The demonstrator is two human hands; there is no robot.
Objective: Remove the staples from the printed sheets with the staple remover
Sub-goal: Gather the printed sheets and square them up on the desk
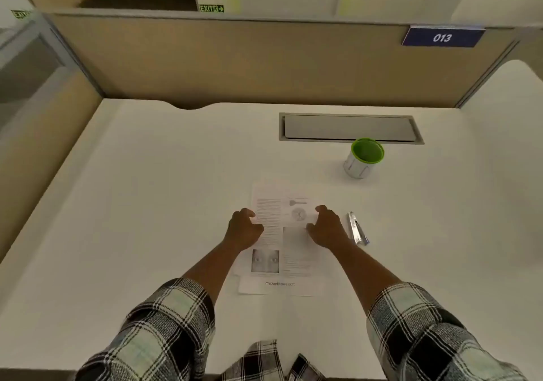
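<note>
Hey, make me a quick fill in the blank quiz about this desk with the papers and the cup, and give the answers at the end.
1. Both hands rest on the printed sheets, one at each ____.
2. The metal tool lies on the desk beside the ____ hand.
3. The inside of the cup is coloured ____.
4. The blue sign reads ____.

Answers: side; right; green; 013

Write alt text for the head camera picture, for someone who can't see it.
Two hands, left and right, rest with curled fingers on printed sheets on a white desk. A metal staple remover lies untouched right of the sheets, a green-rimmed cup beyond it.
</note>
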